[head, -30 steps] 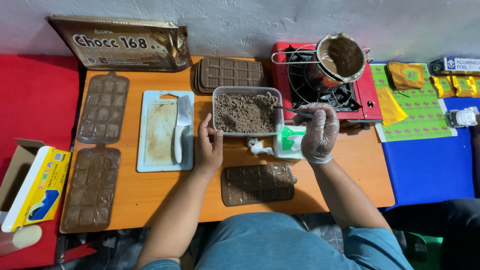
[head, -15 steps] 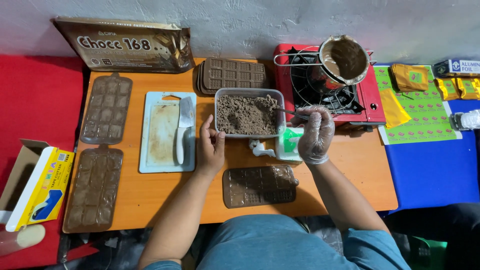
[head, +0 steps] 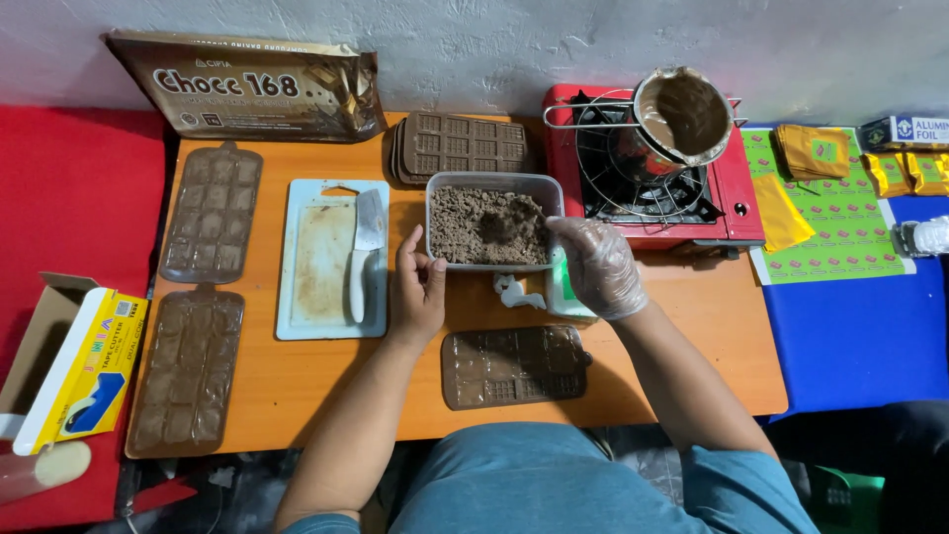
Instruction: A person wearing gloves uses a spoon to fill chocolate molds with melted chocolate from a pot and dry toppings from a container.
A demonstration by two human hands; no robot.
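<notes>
Since the earlier frame the gloved right hand (head: 596, 265) has been brought in to the right rim of the clear tub (head: 491, 222) of brown crumbs, fingers curled and reaching into the crumbs; whether anything is pinched cannot be told. The bare left hand (head: 417, 290) is laid against the tub's left wall, fingers loosely bent, nothing gripped. The tub is seen between the white cutting board (head: 330, 259) and the red stove (head: 660, 181), above a brown mould (head: 513, 365).

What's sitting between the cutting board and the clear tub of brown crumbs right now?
In the head view, the bare left hand lies there, thumb at the tub near corner, just right of the cutting board and its cleaver.
</notes>
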